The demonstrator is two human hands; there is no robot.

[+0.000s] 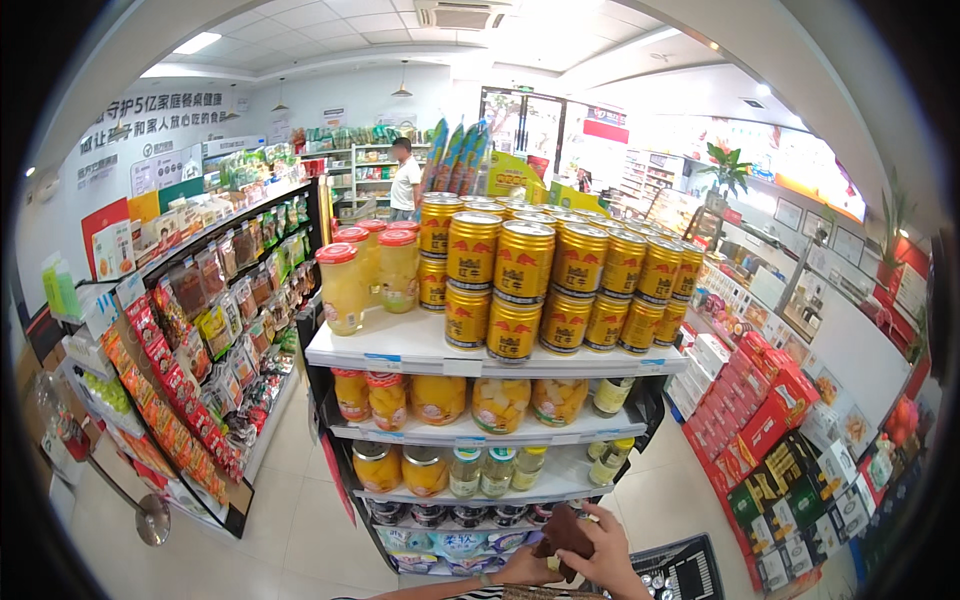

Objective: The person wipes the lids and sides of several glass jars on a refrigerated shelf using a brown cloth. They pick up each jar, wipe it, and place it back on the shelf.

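Low in the view, in front of the shelf unit, my left hand (527, 566) and my right hand (606, 551) both hold a dark brown cloth (564, 538), bunched between them. On the top shelf (409, 351) before me stand gold drink cans (522, 259) stacked two high, with red-lidded jars (343, 289) of yellow fruit to their left. Fruit jars (501, 405) and smaller lidded jars (466, 471) fill the shelves below. A dark plastic basket (686, 570) with several cans inside is on the floor beside my right hand.
Snack racks (225, 292) run along the left, with a metal stand base (154, 519) on the floor beside them. Red gift boxes (780, 405) are stacked at the right. A person (405, 180) in a white shirt stands near the back shelves.
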